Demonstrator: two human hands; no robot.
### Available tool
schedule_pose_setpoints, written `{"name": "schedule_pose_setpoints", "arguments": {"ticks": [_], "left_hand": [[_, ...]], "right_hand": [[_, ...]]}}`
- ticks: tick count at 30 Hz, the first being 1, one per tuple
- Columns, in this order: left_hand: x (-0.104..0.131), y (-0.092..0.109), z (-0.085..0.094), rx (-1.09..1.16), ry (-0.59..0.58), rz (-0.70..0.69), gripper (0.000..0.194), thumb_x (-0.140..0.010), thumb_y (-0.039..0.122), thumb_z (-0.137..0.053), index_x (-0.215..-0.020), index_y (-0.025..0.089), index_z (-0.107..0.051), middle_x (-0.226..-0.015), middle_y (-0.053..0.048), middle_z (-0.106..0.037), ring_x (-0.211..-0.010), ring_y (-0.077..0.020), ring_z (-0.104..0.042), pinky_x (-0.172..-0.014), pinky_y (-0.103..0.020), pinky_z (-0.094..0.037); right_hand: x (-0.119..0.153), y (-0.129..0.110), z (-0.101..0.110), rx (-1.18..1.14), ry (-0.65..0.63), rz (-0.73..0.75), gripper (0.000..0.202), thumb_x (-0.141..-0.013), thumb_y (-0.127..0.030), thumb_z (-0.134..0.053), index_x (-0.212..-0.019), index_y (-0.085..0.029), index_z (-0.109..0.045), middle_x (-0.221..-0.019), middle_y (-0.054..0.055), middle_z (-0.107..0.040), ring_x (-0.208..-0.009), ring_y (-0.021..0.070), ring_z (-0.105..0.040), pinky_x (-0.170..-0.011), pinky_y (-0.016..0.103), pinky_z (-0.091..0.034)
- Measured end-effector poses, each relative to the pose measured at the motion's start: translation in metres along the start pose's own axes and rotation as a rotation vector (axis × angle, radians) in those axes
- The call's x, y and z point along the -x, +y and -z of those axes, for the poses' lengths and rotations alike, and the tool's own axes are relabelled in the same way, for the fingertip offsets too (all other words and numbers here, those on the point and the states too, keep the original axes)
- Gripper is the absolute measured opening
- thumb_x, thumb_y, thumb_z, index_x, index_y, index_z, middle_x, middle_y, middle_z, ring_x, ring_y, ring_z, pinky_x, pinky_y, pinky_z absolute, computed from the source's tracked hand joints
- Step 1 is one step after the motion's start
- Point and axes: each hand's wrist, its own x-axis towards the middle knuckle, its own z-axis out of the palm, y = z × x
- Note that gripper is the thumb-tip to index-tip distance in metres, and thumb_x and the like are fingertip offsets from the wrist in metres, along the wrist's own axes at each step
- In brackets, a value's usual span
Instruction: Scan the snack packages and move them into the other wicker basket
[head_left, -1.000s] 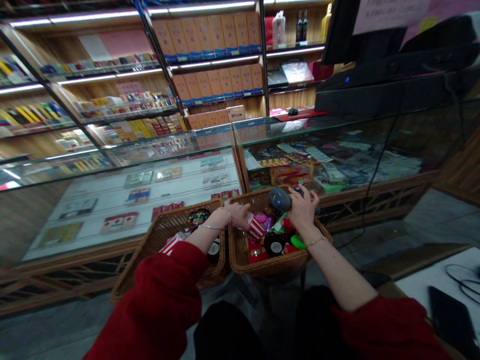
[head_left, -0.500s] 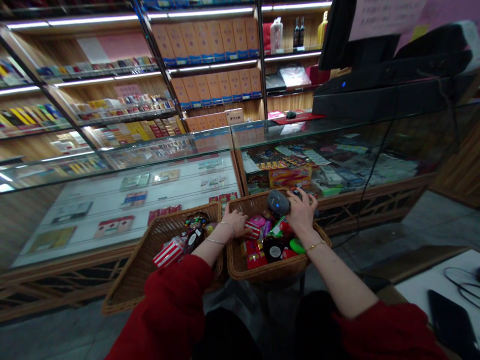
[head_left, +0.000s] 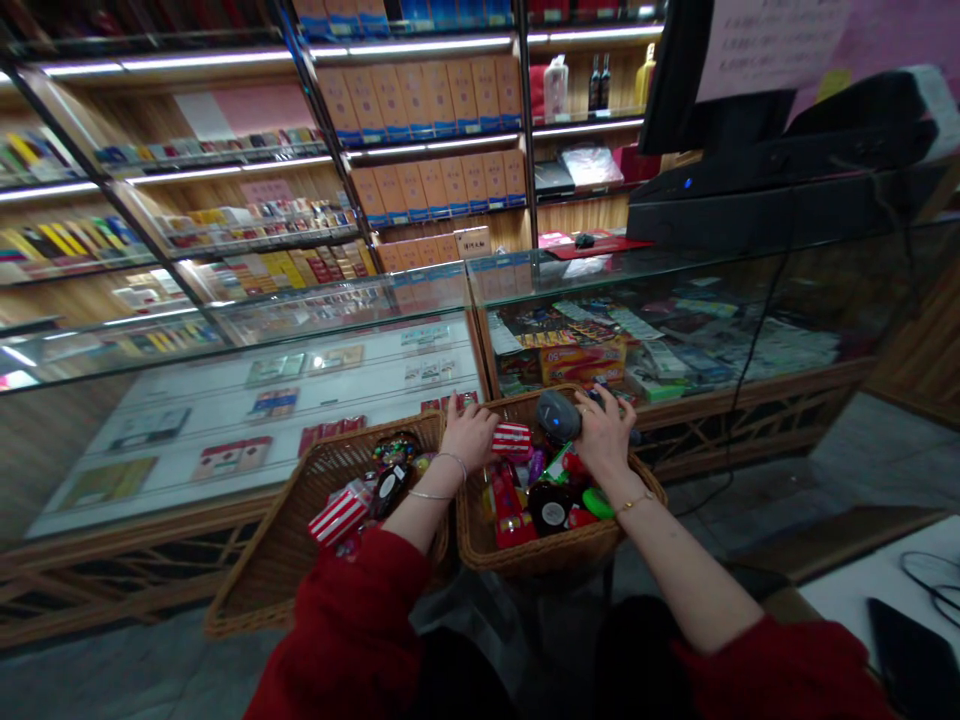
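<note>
Head view: left hand (head_left: pixel 469 437) grasping a striped pack (head_left: pixel 514 439) by its left end, over right basket (head_left: pixel 551 558) near its far left corner; right hand (head_left: pixel 604 437) grasping scanner (head_left: pixel 559 414) (blue light (head_left: pixel 556 421) lit) above that basket's far edge; second pack (head_left: pixel 341 513) lies in left basket (head_left: pixel 262 575)

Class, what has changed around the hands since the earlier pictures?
The red-and-white striped packet has turned and shifted toward the far rim of the right basket, beside the left hand, whose grip is unclear. The right hand still holds the handheld scanner over that basket.
</note>
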Motion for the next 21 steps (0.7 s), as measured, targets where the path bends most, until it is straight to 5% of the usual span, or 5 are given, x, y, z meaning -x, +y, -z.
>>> {"name": "schedule_pose_setpoints", "arguments": {"ticks": [6,21], "left_hand": [[0.006,-0.006,-0.008,0.12,0.234,0.177,0.054,-0.074,0.031,-0.074,-0.126,0.029,-0.059,-0.131,-0.008,-0.064,-0.13,-0.0335,-0.048,-0.116,-0.073,0.0],[0.012,-0.005,-0.018,0.144,0.279,0.207,0.054,-0.073,0.022,-0.073,-0.124,0.03,-0.059,-0.13,-0.006,-0.065,-0.133,-0.0327,-0.046,-0.118,-0.069,-0.006]], "right_hand": [[0.003,-0.008,-0.002,0.005,-0.03,0.111,0.026,-0.075,-0.009,-0.055,-0.093,-0.023,-0.068,-0.124,0.004,-0.07,-0.133,0.0274,-0.042,-0.107,0.049,-0.019],[0.006,-0.014,0.0,0.002,-0.09,0.203,0.026,-0.076,-0.009,-0.053,-0.093,-0.022,-0.069,-0.121,0.005,-0.071,-0.132,0.0276,-0.045,-0.107,0.049,-0.021]]}}
